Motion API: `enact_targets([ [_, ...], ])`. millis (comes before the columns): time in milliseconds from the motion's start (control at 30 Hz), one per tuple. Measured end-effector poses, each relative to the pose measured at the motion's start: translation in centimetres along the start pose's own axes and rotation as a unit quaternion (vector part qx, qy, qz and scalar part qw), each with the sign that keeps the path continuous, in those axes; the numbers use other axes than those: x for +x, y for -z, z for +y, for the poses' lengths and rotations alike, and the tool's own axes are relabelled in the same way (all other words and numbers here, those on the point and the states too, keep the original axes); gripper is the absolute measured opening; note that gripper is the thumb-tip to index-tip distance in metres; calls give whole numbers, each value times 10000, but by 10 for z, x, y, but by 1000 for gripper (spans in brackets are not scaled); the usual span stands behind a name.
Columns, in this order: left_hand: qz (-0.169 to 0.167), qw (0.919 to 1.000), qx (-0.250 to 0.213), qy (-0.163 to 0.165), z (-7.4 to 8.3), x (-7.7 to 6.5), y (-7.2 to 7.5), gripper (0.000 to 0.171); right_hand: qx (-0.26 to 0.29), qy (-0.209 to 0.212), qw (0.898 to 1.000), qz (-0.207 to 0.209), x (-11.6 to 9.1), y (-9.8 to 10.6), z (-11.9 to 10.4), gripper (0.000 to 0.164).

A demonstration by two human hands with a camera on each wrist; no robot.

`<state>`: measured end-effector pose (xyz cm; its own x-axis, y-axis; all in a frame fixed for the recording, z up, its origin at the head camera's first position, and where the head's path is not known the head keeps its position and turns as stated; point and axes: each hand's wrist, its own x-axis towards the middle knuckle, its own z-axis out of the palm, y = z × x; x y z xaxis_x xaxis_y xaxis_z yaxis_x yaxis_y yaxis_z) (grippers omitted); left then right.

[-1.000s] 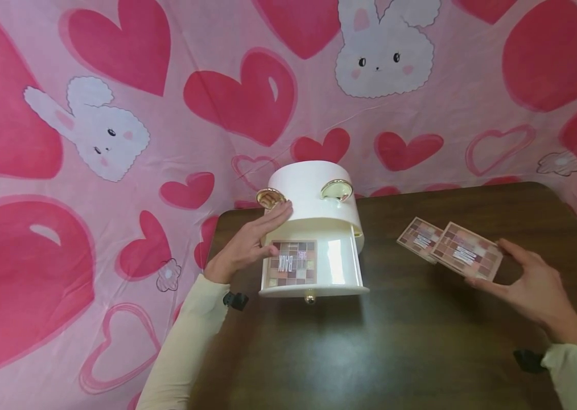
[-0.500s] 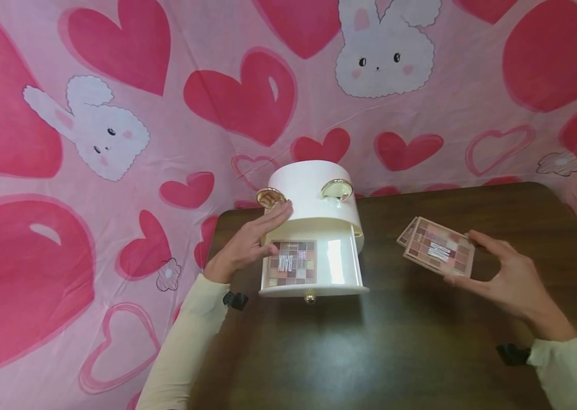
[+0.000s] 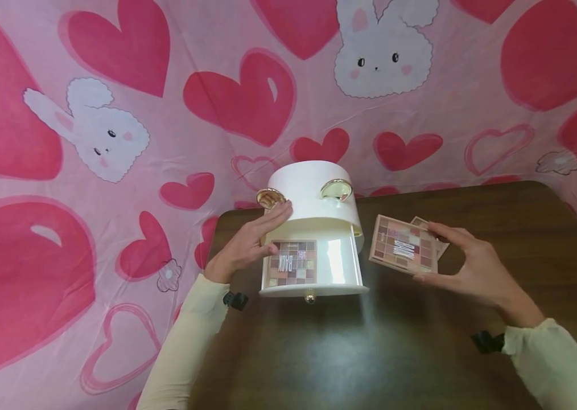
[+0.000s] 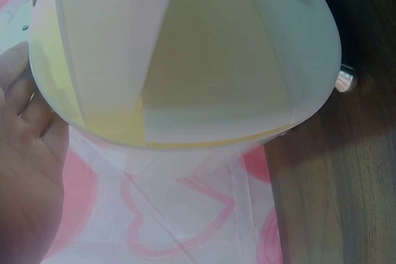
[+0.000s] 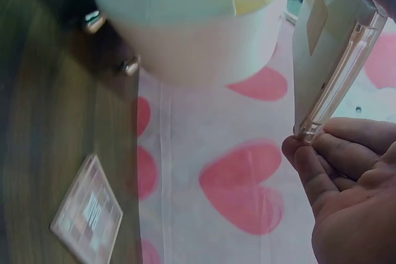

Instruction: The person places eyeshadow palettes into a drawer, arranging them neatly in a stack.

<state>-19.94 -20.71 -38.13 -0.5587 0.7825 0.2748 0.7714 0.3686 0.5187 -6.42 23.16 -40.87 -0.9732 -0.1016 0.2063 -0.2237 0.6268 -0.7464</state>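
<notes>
My right hand (image 3: 478,276) pinches an eyeshadow palette (image 3: 402,246) by its edges, raised to the right of a white rounded organizer (image 3: 309,191). Its pulled-out drawer (image 3: 336,265) holds another eyeshadow palette lying flat (image 3: 295,270) in the left half. The right half of that drawer is bare. With fingers extended, my left hand (image 3: 244,247) rests against the organizer's upper left front, the thumb over the drawer's left side. A further palette (image 5: 91,211) lies on the table in the right wrist view; in the head view the held one partly covers it.
The organizer stands near the back left edge of a dark wooden table (image 3: 411,353). Gold-rimmed round pieces (image 3: 337,191) stick out at its upper front, and a gold knob (image 3: 310,297) from the drawer front. Behind hangs pink cloth (image 3: 247,142) with hearts and rabbits.
My right hand has carried the held palette leftward, from above the other table palette to just beside the drawer. The left hand, organizer and drawer have stayed in place.
</notes>
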Motion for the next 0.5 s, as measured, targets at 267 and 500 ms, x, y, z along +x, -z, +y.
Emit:
enact_targets([
  [267, -35, 10000, -7, -11, 0, 2, 0, 94, 199, 127, 9994, -246, 10, -11, -17, 97],
  [500, -34, 10000, 53, 58, 1, 1, 1, 97, 244, 726, 9965, -320, 22, -26, -32, 94],
])
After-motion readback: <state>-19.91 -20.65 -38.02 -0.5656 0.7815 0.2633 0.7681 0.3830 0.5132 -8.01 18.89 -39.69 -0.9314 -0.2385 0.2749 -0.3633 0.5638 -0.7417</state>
